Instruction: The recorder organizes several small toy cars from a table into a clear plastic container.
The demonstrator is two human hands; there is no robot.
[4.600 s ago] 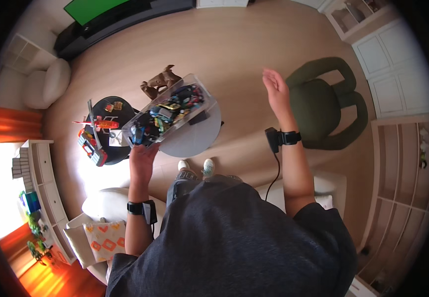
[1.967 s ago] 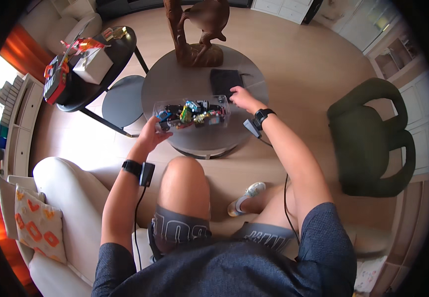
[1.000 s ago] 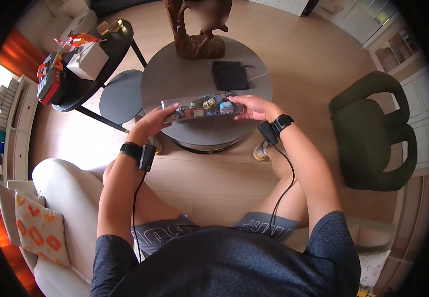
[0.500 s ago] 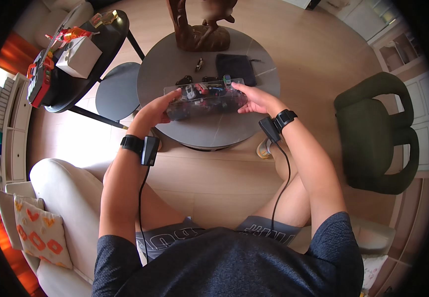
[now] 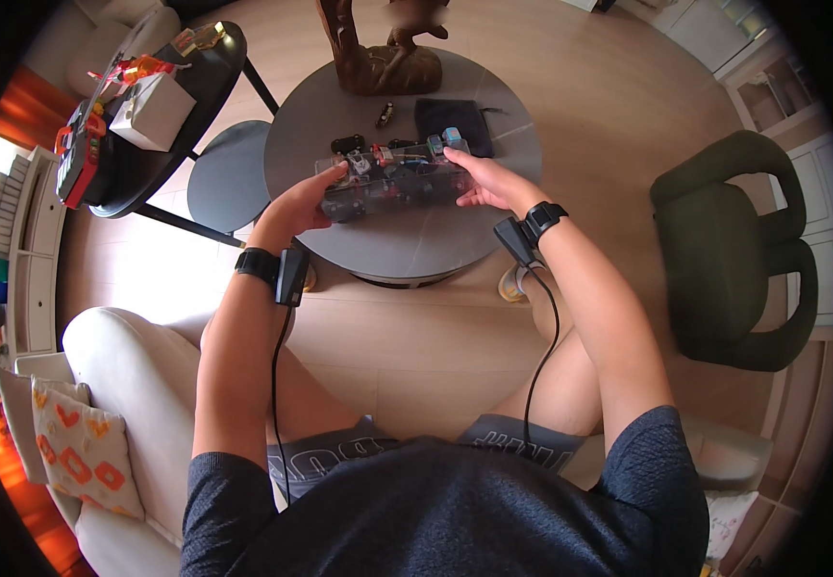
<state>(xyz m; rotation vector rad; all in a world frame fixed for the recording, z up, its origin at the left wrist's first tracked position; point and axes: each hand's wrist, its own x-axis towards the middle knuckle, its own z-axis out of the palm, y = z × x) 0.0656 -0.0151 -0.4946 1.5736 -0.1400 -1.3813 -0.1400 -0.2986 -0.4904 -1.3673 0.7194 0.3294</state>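
Note:
A clear plastic box [image 5: 392, 198] is held lengthwise between my two hands over the grey round table [image 5: 296, 120]. It seems tilted away from me, with dark and coloured toy cars at its far side. Among them are a white toy car [image 5: 360, 163], a red toy car [image 5: 382, 154] and a blue one [image 5: 451, 136]. A black toy car [image 5: 347, 143] lies just beyond the far edge. My left hand [image 5: 307, 200] grips the left end, thumb on top. My right hand [image 5: 485, 181] clasps the right end likewise.
Beyond the box lie a small toy [image 5: 385, 115] and a dark cloth pouch [image 5: 447, 117]. A brown wooden carving [image 5: 387, 72] stands at the table's far side. To the left are a black table [image 5: 207, 77] and a dark stool [image 5: 229, 178]; a green chair [image 5: 714, 260] is at right.
Both hands have moved the box slightly away from me and tipped its top farther over. The toy cars have shifted toward its far edge, and the blue one now shows more clearly.

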